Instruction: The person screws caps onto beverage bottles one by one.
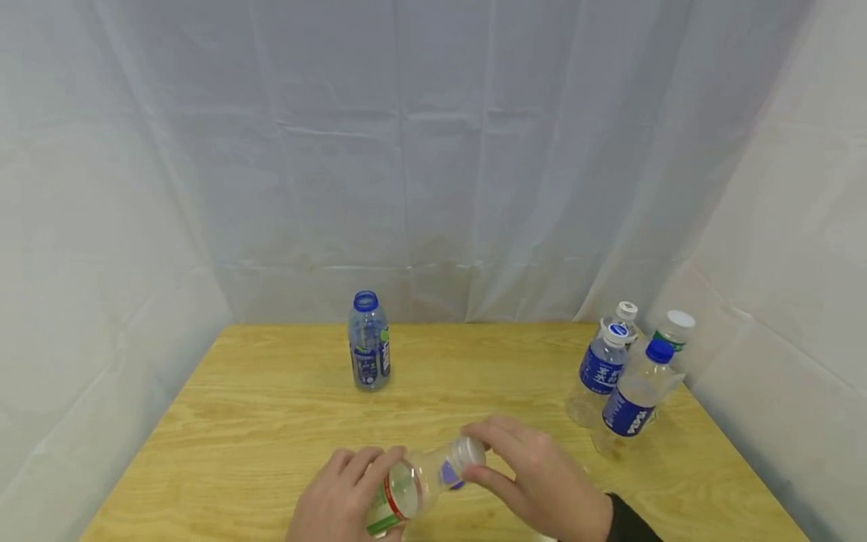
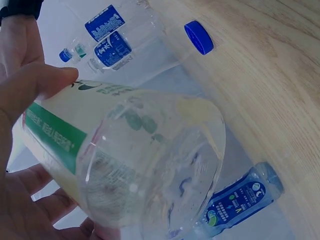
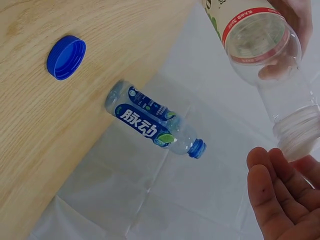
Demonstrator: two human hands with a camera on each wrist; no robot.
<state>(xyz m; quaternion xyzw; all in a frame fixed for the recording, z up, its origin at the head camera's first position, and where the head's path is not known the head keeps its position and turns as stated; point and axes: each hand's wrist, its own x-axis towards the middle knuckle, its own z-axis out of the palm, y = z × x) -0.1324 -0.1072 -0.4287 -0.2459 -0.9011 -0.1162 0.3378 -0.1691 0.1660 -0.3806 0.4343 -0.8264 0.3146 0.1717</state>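
Observation:
My left hand grips a clear plastic bottle with a white, green and red label. The bottle is tilted, its neck pointing to the right. At its whitish, ridged mouth end, my right hand pinches with thumb and fingers; whether a cap sits there I cannot tell. A loose blue cap lies on the table, partly behind the bottle neck in the head view. Farther back stands a blue-tinted bottle without a cap. The left wrist view shows the held bottle's base up close.
Several capped clear bottles stand grouped at the right, among them one with a blue cap and one with a white cap. The wooden table is bordered by white sheeting at the back and sides.

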